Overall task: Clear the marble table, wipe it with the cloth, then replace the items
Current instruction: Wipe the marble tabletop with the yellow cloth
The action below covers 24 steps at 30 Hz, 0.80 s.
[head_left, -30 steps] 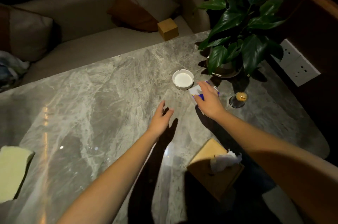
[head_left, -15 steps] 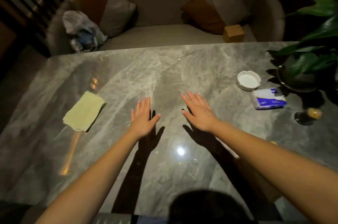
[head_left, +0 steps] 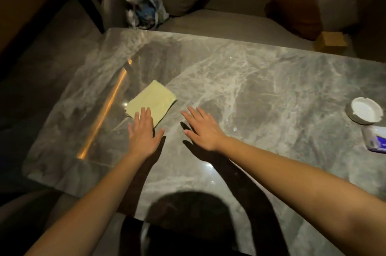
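A folded pale yellow cloth (head_left: 151,102) lies flat on the grey marble table (head_left: 261,88), toward the table's left end, beside a long orange reflection of light on the polished stone. The person's left hand (head_left: 143,132) is spread flat, palm down, with its fingertips (head_left: 143,111) over the cloth's near edge (whether they press on it or hover just above cannot be told); the hand is open and grasps nothing. The right hand (head_left: 202,127) is just beside it to the right, also open and flat, fingers stretched toward the cloth but clear of it, holding nothing. Both bare forearms reach in from the bottom of the view, casting dark shadows on the marble.

Well apart, at the table's right edge, sit a round white ashtray (head_left: 364,110) and, just nearer, a white and blue tissue packet (head_left: 375,140), partly cut off. Behind the table is a beige sofa (head_left: 229,23) with cushions, a crumpled plastic bag (head_left: 143,4) and a small tan box (head_left: 331,41).
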Each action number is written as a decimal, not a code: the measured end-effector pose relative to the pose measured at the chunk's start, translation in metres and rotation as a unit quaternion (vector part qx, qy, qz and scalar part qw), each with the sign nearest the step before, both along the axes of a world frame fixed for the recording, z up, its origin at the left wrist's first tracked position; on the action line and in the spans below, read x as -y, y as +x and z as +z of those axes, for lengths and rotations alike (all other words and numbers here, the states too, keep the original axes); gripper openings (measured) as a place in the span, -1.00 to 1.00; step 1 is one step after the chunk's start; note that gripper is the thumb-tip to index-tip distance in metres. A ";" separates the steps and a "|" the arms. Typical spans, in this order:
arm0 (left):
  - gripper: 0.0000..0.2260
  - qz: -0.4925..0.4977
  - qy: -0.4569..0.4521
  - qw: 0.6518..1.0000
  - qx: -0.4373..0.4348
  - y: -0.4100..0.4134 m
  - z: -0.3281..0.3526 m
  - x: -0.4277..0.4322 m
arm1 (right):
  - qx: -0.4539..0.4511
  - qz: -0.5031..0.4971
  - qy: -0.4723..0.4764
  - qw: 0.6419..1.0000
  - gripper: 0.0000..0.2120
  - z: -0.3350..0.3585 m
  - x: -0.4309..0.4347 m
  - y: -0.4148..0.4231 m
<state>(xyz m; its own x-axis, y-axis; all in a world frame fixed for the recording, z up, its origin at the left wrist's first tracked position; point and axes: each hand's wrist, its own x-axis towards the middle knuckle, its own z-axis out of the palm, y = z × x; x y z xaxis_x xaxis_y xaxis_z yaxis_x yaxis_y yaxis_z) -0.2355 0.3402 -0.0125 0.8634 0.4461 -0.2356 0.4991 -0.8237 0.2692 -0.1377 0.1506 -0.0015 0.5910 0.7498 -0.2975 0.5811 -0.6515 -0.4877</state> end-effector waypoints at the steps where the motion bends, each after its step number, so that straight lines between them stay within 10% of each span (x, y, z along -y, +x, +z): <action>1: -0.31 0.004 0.000 1.000 0.003 -0.001 -0.003 -0.012 | -0.003 0.001 0.001 1.000 -0.40 -0.003 -0.017 0.002; 10: -0.42 0.027 0.018 0.998 -0.045 0.020 -0.035 -0.131 | -0.035 -0.182 0.097 0.978 -0.43 -0.029 -0.160 0.018; 18: -0.52 0.056 -0.025 0.998 0.029 0.022 -0.061 -0.170 | 0.110 0.052 -0.037 0.992 -0.44 -0.082 -0.203 0.015; 24: -0.55 0.047 0.043 0.997 0.049 0.005 -0.083 -0.204 | 0.163 0.028 -0.056 0.985 -0.44 -0.095 -0.217 0.031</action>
